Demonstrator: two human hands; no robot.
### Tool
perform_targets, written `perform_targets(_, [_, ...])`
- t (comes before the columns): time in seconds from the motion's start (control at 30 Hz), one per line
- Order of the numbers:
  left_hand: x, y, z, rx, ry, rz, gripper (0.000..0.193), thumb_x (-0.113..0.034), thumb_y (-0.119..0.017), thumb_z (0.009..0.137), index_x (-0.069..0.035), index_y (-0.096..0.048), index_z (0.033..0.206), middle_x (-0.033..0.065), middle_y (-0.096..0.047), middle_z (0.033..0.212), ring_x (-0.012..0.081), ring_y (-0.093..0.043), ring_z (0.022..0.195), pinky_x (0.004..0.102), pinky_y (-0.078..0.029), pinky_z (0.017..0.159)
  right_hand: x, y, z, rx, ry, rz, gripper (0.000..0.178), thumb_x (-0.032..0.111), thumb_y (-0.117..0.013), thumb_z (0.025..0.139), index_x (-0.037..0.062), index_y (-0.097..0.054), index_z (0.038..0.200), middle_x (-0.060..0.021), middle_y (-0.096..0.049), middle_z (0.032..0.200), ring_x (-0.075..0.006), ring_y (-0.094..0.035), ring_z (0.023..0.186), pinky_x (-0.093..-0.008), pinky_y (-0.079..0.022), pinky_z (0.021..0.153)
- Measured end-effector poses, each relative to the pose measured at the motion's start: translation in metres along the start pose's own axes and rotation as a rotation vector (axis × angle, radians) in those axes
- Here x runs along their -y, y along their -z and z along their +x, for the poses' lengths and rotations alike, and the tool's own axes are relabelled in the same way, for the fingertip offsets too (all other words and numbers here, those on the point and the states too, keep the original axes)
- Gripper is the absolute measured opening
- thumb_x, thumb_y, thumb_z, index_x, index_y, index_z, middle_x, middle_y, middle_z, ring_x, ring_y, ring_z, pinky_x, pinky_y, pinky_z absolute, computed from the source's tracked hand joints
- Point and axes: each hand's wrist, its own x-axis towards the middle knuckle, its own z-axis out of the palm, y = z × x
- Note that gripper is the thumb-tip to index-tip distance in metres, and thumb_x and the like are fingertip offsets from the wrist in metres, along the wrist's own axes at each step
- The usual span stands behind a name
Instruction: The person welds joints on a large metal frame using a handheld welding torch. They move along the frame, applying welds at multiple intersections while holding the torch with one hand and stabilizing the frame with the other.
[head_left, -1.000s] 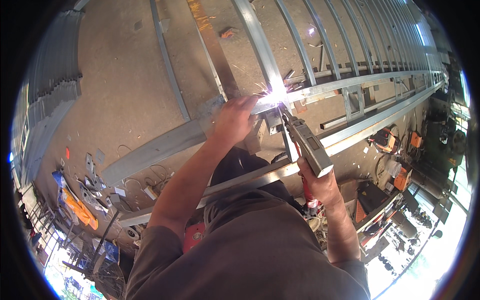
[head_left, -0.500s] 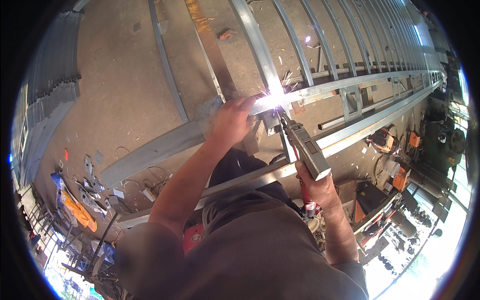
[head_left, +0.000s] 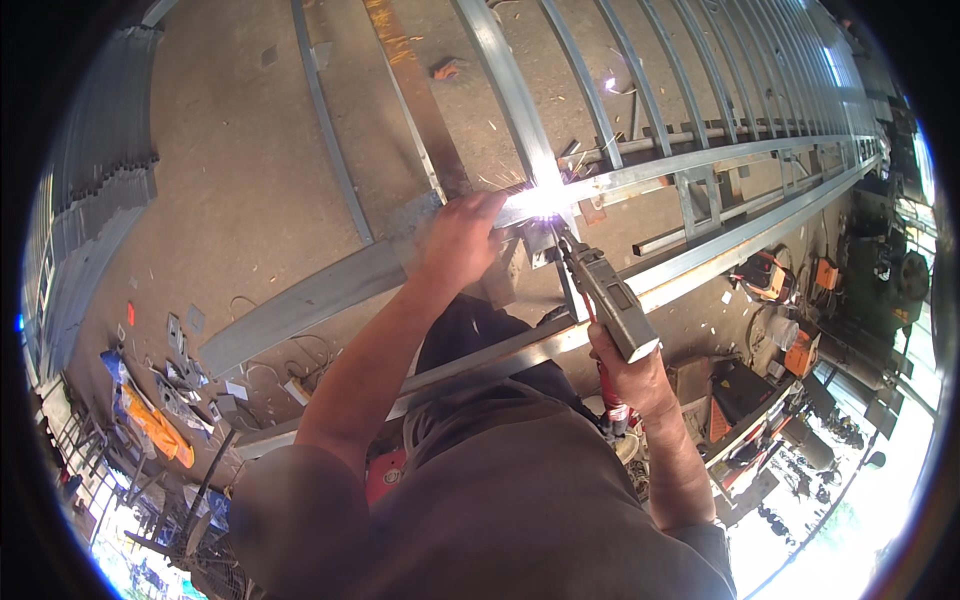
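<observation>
Grey metal frame (head_left: pixel 640 180); grey tool (head_left: pixel 610 305); white-hot spark (head_left: pixel 540 200); orange cloth (head_left: pixel 155 425); tan floor (head_left: pixel 230 170).

The person wears a grey-brown short-sleeved shirt over dark trousers, with both forearms bare and no gloves on the left hand (head_left: pixel 455 240) or the right hand (head_left: pixel 632 372).

A stack of grey metal strips (head_left: pixel 95 200) lies at nine o'clock. Orange cloth (head_left: pixel 155 425) and small metal plates (head_left: pixel 180 360) sit at eight o'clock. Orange machines (head_left: pixel 765 280) stand at three o'clock beside a grey bucket (head_left: pixel 778 328).
</observation>
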Motion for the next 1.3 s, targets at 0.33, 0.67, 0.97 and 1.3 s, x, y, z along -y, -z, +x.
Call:
perform_targets(0.33, [0.001,-0.001,-0.001,0.002,-0.003,-0.016,0.051,-0.009,-0.08,0.079,-0.002,-0.065,0.128,0.0167,-0.069,0.114,0.038,-0.068,0.1,0.046,-0.056,0.086,-0.004,-0.002,-0.003,-0.047,0.042,-0.034,0.028,0.024,-0.07,0.102,-0.0016,-0.066,0.112,-0.0063,-0.068,0.077,-0.0145,-0.066,0.07,-0.0325,-0.053,0.061])
perform_targets(0.67, [0.005,-0.006,-0.004,0.015,0.005,0.018,0.051,-0.01,-0.079,0.08,-0.002,-0.065,0.128,0.0183,-0.068,0.117,0.0395,-0.067,0.102,0.0464,-0.055,0.088,0.004,0.014,-0.023,-0.024,-0.083,0.157,0.023,0.02,-0.07,0.103,-0.0021,-0.067,0.111,-0.0058,-0.069,0.083,-0.0142,-0.067,0.075,-0.0311,-0.054,0.067])
perform_targets(0.97, [-0.036,0.008,-0.018,-0.042,0.107,0.093,0.072,-0.022,-0.082,0.083,-0.004,-0.051,0.146,0.0238,-0.061,0.134,0.0421,-0.062,0.121,0.0487,-0.053,0.1,0.018,0.075,-0.07,-0.023,0.243,0.393,0.053,0.019,-0.071,0.102,-0.002,-0.048,0.145,-0.0134,-0.065,0.122,-0.0171,-0.067,0.092,-0.031,-0.056,0.079])
perform_targets(1.3, [-0.217,-0.118,-0.088,0.813,-0.39,-0.603,0.085,-0.029,-0.088,0.079,-0.005,-0.047,0.149,0.0203,-0.059,0.139,0.0362,-0.058,0.13,0.0442,-0.047,0.109,0.141,0.167,-0.095,-0.055,0.495,0.334,0.08,0.056,-0.071,0.091,-0.0071,-0.053,0.136,-0.0195,-0.067,0.11,-0.0242,-0.071,0.084,-0.0346,-0.059,0.071])
